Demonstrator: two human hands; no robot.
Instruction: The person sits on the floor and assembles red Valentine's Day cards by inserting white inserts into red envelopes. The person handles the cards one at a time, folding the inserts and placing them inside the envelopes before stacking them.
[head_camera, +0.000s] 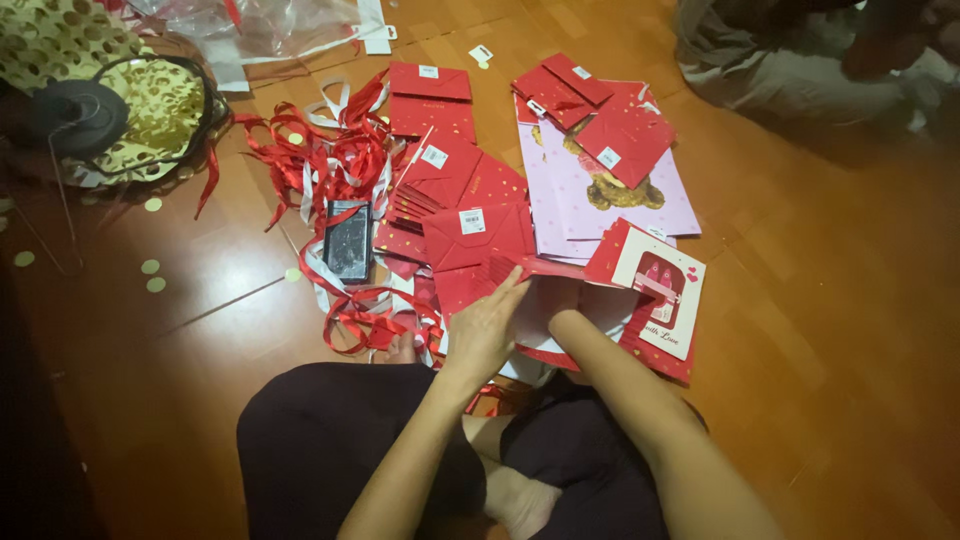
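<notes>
I sit cross-legged on a wooden floor. My left hand (487, 325) lies flat, fingers together, on the edge of an opened red and white paper gift bag (655, 285) in front of my knees. My right hand is out of sight inside that bag; only the wrist and forearm (590, 345) show. Above the bag lies a heap of flat red paper bags (470, 235) with white stickers. Pink bags with a bear picture (620, 195) lie to the right of the heap.
Tangled red and white ribbons (330, 160) and a dark phone (348, 240) lie left of the heap. A gold-dotted balloon sheet with a black round object (75, 115) is far left. Clear plastic wrapping (270, 25) lies at the top. Another person's legs (800, 60) are top right.
</notes>
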